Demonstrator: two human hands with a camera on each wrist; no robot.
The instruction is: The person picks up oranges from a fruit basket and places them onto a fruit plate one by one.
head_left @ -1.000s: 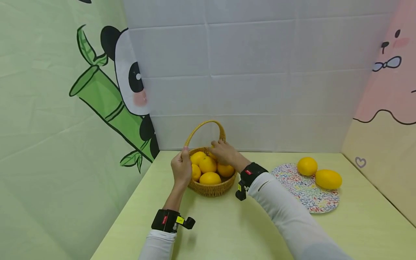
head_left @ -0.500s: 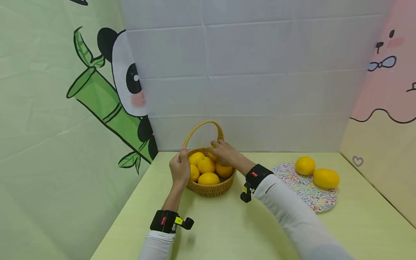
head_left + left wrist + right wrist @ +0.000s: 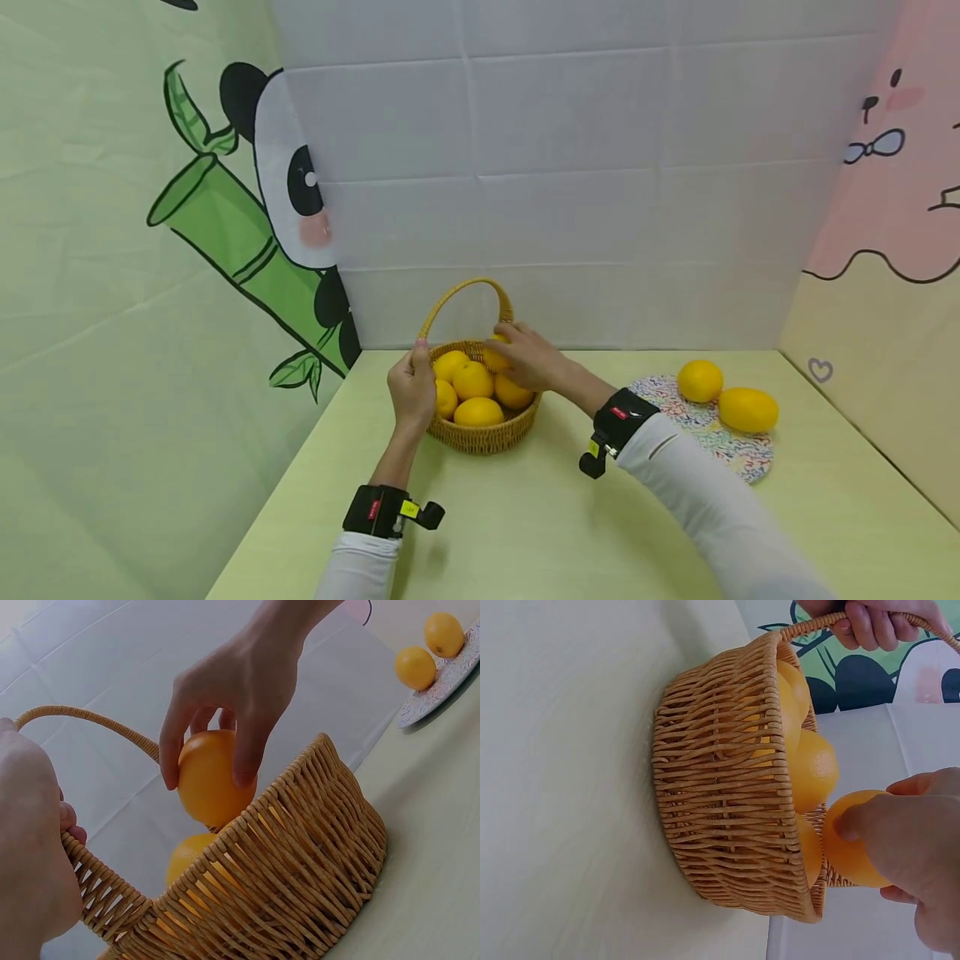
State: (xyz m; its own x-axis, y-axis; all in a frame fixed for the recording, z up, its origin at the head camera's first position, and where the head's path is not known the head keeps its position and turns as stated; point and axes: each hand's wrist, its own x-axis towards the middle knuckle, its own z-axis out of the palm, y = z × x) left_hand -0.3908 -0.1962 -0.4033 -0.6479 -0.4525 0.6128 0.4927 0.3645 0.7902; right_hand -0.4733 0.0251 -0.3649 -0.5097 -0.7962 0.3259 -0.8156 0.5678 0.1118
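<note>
A wicker basket (image 3: pixel 483 438) filled with several oranges (image 3: pixel 472 381) stands at the back of the table, its arched handle (image 3: pixel 459 289) rising over it. My left hand (image 3: pixel 412 392) grips the left side of that handle low down. From the right, my right hand (image 3: pixel 534 360) reaches over the basket, fingers and thumb round one orange (image 3: pixel 211 778). In the left wrist view this orange sits at the level of the rim, above another orange (image 3: pixel 191 856). Whether it touches the others cannot be told.
To the right lies a round plate (image 3: pixel 667 393) with a colourful scribble pattern. It bears a round orange (image 3: pixel 700 381) and a longer-looking orange fruit (image 3: pixel 748 410). A pale cloth wall (image 3: pixel 570 308) stands close behind the basket.
My right hand has shifted slightly right, its wrist and forearm swinging right, and more of the orange it holds shows. The left hand keeps its grip on the handle.
</note>
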